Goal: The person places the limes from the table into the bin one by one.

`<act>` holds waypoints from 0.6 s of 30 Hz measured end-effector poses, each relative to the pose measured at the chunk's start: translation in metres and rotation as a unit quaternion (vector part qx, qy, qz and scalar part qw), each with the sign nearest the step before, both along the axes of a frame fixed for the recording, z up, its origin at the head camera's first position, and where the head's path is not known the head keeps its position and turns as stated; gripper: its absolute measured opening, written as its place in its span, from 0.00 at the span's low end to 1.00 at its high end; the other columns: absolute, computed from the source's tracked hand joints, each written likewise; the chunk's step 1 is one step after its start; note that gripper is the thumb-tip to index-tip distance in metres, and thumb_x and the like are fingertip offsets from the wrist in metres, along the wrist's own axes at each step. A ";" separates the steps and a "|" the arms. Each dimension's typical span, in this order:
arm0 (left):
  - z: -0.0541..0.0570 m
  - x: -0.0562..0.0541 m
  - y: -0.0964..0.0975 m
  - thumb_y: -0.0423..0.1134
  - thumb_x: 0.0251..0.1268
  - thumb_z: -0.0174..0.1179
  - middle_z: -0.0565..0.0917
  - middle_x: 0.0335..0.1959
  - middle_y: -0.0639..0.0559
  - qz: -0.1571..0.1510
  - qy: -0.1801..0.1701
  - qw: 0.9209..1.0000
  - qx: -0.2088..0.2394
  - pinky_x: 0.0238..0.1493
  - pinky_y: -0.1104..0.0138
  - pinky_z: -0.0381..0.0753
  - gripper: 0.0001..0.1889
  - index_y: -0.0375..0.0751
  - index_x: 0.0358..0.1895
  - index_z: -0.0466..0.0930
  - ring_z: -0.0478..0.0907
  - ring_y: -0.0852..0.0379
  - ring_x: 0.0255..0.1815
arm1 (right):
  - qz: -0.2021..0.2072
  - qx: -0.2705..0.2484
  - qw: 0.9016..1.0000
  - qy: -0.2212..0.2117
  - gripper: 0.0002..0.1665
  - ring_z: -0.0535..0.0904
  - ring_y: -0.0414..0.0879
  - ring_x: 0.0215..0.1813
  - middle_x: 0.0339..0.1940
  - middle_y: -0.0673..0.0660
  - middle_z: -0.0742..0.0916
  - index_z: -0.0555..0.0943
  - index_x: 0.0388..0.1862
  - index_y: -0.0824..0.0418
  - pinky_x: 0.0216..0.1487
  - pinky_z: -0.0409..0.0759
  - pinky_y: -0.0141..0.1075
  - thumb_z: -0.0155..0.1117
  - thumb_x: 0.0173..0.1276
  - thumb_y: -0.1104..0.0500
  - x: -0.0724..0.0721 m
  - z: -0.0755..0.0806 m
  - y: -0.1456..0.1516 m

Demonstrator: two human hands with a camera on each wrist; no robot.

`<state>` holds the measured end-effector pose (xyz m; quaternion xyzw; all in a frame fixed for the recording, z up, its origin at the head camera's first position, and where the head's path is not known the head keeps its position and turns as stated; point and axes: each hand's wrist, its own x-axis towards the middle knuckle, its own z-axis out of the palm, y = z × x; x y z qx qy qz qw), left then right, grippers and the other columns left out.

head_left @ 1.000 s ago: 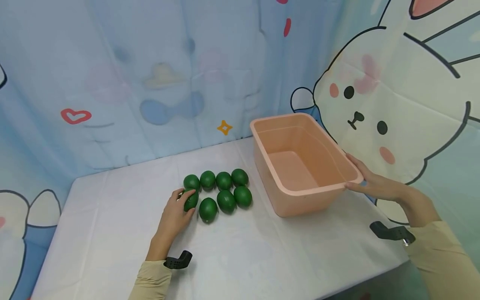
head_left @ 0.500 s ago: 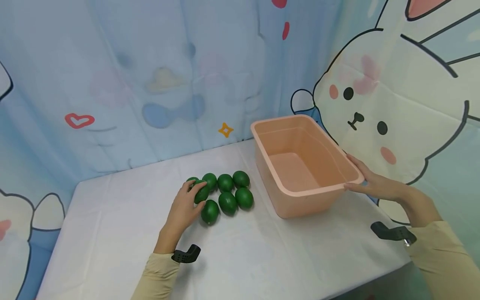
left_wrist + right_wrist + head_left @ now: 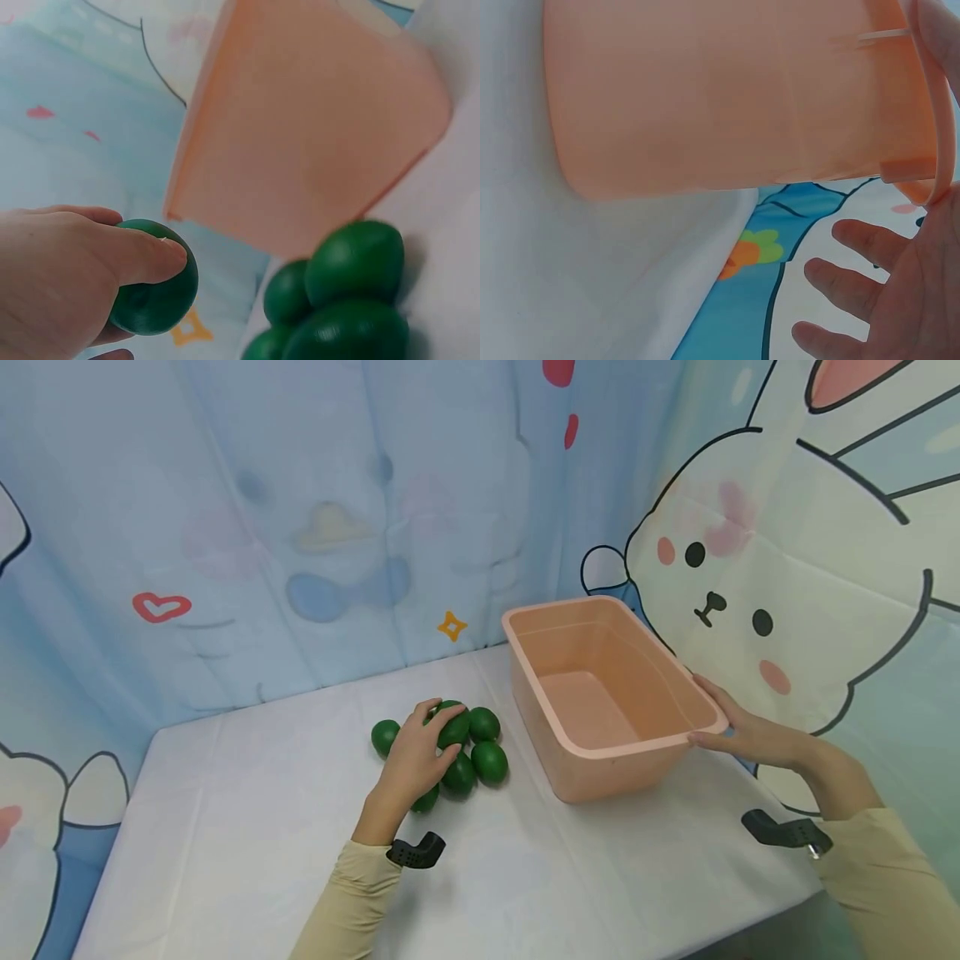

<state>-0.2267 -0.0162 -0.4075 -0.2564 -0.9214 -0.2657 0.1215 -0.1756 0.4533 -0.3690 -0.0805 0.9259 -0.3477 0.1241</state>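
My left hand [image 3: 416, 756] grips a green lime [image 3: 453, 727], carried above the other limes on the table. In the left wrist view the thumb lies across this lime [image 3: 159, 300], with fingers behind it. Below it are several more limes, among them one lime [image 3: 490, 763] on the right and a lone lime [image 3: 385, 737] on the left; the hand partly hides others. At the near right corner of a peach plastic bin [image 3: 551, 710], my right hand [image 3: 750, 732] rests against the rim. Three straight, spread fingers [image 3: 847, 289] show beside the bin in the right wrist view.
The bin stands right of the limes on a white-covered table [image 3: 247, 827], its inside bare. A blue cartoon-printed curtain [image 3: 337, 510] closes off the back and right. The table's right edge runs below my right forearm.
My left hand has lifted a lime from the left end of the near row and carried it rightward over the others. The right hand stays at the bin's corner.
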 end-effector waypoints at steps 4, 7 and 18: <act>0.011 0.000 0.013 0.42 0.61 0.64 0.65 0.68 0.41 -0.014 0.008 1.000 -0.002 0.55 0.49 0.76 0.30 0.57 0.67 0.67 0.74 0.41 0.59 | 0.005 -0.006 1.000 0.004 0.56 0.42 0.75 0.73 0.77 0.66 0.40 0.26 0.76 0.41 0.53 0.50 0.79 0.57 0.67 0.50 0.001 0.000 -0.002; 0.019 0.000 0.021 0.42 0.61 0.64 0.65 0.68 0.42 -0.025 0.013 1.000 -0.004 0.55 0.50 0.76 0.30 0.57 0.67 0.67 0.74 0.42 0.60 | 0.005 -0.008 1.000 0.004 0.56 0.42 0.75 0.72 0.77 0.67 0.40 0.26 0.76 0.42 0.53 0.49 0.79 0.57 0.67 0.50 0.001 0.000 -0.002; 0.039 0.002 0.046 0.42 0.61 0.64 0.66 0.68 0.43 -0.060 0.037 0.997 -0.021 0.58 0.48 0.74 0.29 0.56 0.66 0.68 0.73 0.44 0.62 | 0.006 -0.005 1.000 0.013 0.56 0.44 0.74 0.72 0.77 0.68 0.42 0.27 0.76 0.41 0.53 0.51 0.78 0.57 0.68 0.50 -0.001 -0.004 0.002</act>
